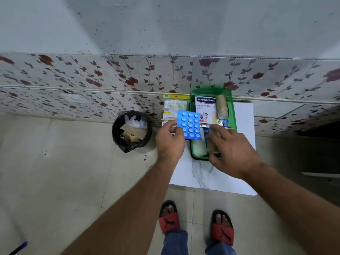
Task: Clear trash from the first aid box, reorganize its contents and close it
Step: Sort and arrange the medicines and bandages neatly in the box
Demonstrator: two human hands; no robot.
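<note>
Here, just right of the frame's centre, our left hand (pixel 170 142) pinches the lower left edge of a bright blue foil blister strip of round tablets (pixel 189 125) between thumb and fingers. The strip hangs over the left rim of the open green plastic first aid box (pixel 233 115), its long axis running up the frame and tilted slightly left.

Our right hand (pixel 232 150) reaches into the box's lower half, fingers curled around something small there; whether it truly grips it we cannot tell.

The box sits on a white marble-patterned board (pixel 242 162). Inside, toward the wall, lie a white plaster carton (pixel 205 107) and a tan bandage roll (pixel 222 106).

The black-lined round bin (pixel 131 131) stands left of the left hand, the nearer hand for discarding; the box lies right of it.
</note>
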